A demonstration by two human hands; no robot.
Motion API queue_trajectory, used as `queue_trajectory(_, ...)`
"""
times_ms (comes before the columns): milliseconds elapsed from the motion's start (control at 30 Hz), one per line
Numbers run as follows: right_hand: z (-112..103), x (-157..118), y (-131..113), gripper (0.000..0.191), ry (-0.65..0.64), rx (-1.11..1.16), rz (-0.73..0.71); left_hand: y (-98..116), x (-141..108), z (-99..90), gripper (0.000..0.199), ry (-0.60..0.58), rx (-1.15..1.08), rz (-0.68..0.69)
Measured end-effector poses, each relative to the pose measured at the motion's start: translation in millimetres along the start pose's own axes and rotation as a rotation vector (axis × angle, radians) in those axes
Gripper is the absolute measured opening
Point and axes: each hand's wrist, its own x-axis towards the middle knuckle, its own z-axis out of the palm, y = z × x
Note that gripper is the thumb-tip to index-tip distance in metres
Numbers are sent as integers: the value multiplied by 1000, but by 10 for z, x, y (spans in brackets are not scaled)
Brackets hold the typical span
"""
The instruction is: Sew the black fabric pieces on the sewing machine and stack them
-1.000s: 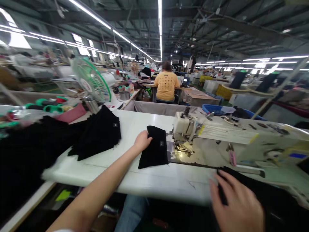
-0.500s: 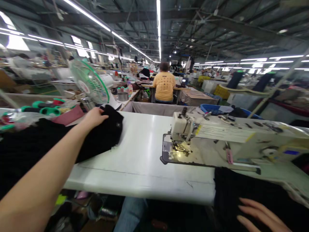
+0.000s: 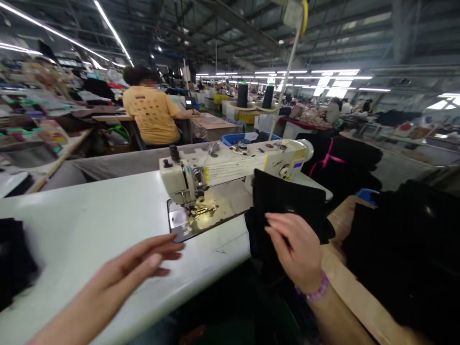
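My left hand point(image 3: 140, 266) hovers over the white table, just in front of the sewing machine's point(image 3: 230, 167) needle plate. Its fingers are stretched out, with nothing in them. Over at the right end of the table, my right hand point(image 3: 296, 251), a purple bead bracelet at the wrist, has its fingers curled on a black fabric piece point(image 3: 287, 191). That piece covers part of the machine bed, and more black cloth hangs below it at the table's edge. The needle area point(image 3: 201, 208) is lit, and no cloth lies under the presser foot.
Another dark cloth point(image 3: 14, 258) rests on the table's left side. To the right are a large black fabric heap point(image 3: 406, 258) and a black bundle tied with pink ribbon point(image 3: 338, 160). Thread cones point(image 3: 242, 96) stand behind the machine. A person in a yellow shirt point(image 3: 151, 115) sits ahead.
The view has swung right. My left hand has let go of the black cloth on the left and come over near the machine. My right hand has closed on the black fabric piece.
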Motion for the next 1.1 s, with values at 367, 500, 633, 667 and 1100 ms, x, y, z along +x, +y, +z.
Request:
queue_trajectory(367,521,-253,-741,14,-234,437,-204,356,235,724,33,141,-963,-498)
queue_trajectory(500,486,-109,-451,13,-147,393,177,343,166,482,22,146,-1025,-527)
queue_trajectory(633,621,68,-257,27,-307,427,331,399,112,383,20,126,-1041,-531)
queue_trajectory(667,668,108,-248,27,-383,490,362,411,110,367,20,112,-1042,-532)
queue_trajectory(1100,895,291,-381,9,-435,748,423,411,21,-50,42,13,-677,-248)
